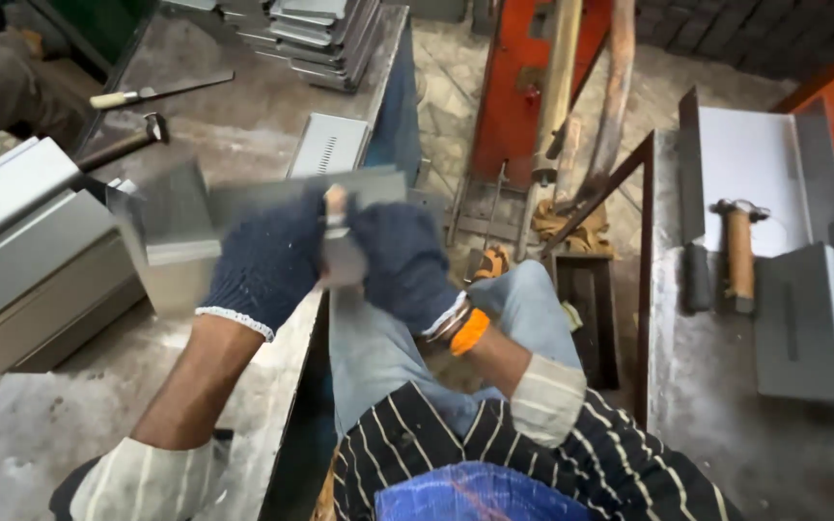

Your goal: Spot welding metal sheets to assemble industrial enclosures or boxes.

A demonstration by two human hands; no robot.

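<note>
Dusty grey tabletop lies under the gloved left hand and right hand, both clamped on a folded metal sheet held just above its edge, mid-bending by the look, with hammers lying beyond the left hand.

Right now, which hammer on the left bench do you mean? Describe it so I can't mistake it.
Start at the left bench, on its far part beyond the gloved hands. The hammer lies near the bench's left edge, just past the grey metal boxes, with its metal head toward the bench middle. Unlike the pale-handled knife lying farther back, it has a dark handle and a blunt head, not a flat blade.
</note>
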